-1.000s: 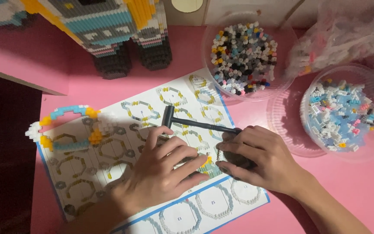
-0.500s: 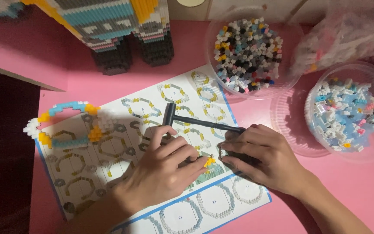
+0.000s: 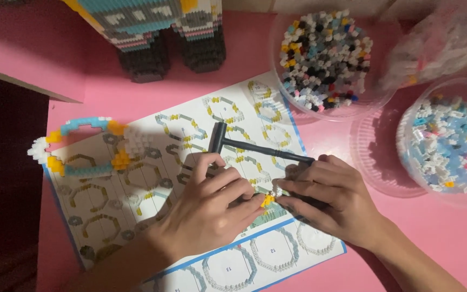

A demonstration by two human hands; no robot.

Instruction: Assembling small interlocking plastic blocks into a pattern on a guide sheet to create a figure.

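Note:
My left hand (image 3: 209, 208) and my right hand (image 3: 333, 203) meet fingertip to fingertip over a printed instruction sheet (image 3: 136, 184). Between the fingertips sits a small yellow-and-white brick piece (image 3: 268, 199), pinched by both hands. A small black hammer (image 3: 255, 146) lies on the sheet just beyond my fingers, its handle running under my right hand. A part-built ring of blue, yellow and white tiny bricks (image 3: 82, 148) rests on the sheet's left side.
A clear bowl of mixed dark and coloured tiny bricks (image 3: 325, 54) stands at the back. Another bowl of pale blue and white bricks (image 3: 447, 140) is at the right. A tall brick model (image 3: 158, 32) stands behind the sheet; a dark cabinet (image 3: 1, 178) is at left.
My view has shifted slightly. Both hands stay over the same spot of the sheet, fingertips now closer together on the small piece. The hammer has not moved.

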